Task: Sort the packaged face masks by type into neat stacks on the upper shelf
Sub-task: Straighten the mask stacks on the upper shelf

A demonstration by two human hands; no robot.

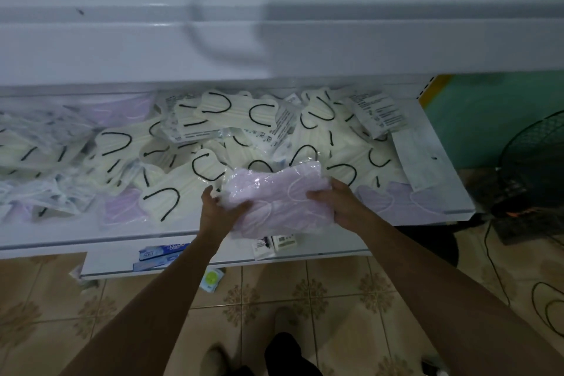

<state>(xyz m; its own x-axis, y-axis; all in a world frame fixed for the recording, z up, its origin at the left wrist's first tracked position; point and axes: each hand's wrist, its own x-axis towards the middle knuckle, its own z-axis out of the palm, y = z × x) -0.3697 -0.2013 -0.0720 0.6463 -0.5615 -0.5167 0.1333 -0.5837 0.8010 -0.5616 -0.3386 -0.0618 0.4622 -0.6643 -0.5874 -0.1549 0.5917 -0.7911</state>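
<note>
Right now my left hand (224, 210) and right hand (338, 204) each have their fingers (317, 195) curled round one end of the lilac mask bundle (280, 198), holding it just above the front lip of the lower shelf (122, 238). It looks light, soft and floppy in slick film, so I judge a grip at both ends, with support underneath, keeps packs from sliding out. Beyond the fingers sprawl cream masks (171, 192) with black loops; just right of them lie loose lilac masks (381, 198). Farther out, above, runs the upper shelf (274, 49), where this stack belongs
</note>
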